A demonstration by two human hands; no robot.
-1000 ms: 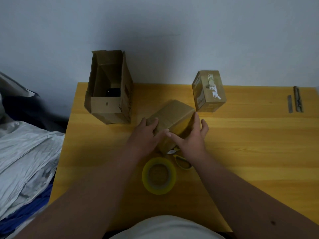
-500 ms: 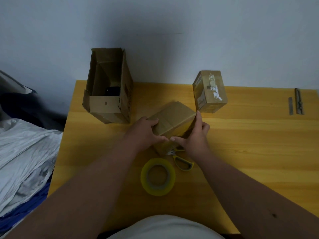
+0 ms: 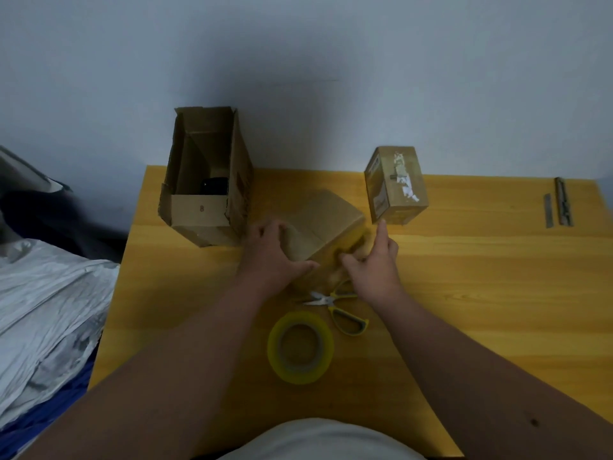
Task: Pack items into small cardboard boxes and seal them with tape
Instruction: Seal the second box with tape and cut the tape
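On table | both hands clamped on closed small box | open carton: dark item inside

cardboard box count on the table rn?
3. Tall open box at back left; small taped box at back right; small closed box in the middle, held between left hand and right hand. None seems hidden.

My hands sit at centre on the small box. At ten o'clock the tall open carton walls me in; at one o'clock the taped box stands close. Scissors and tape roll crowd six o'clock. Bare worktop opens toward three o'clock.
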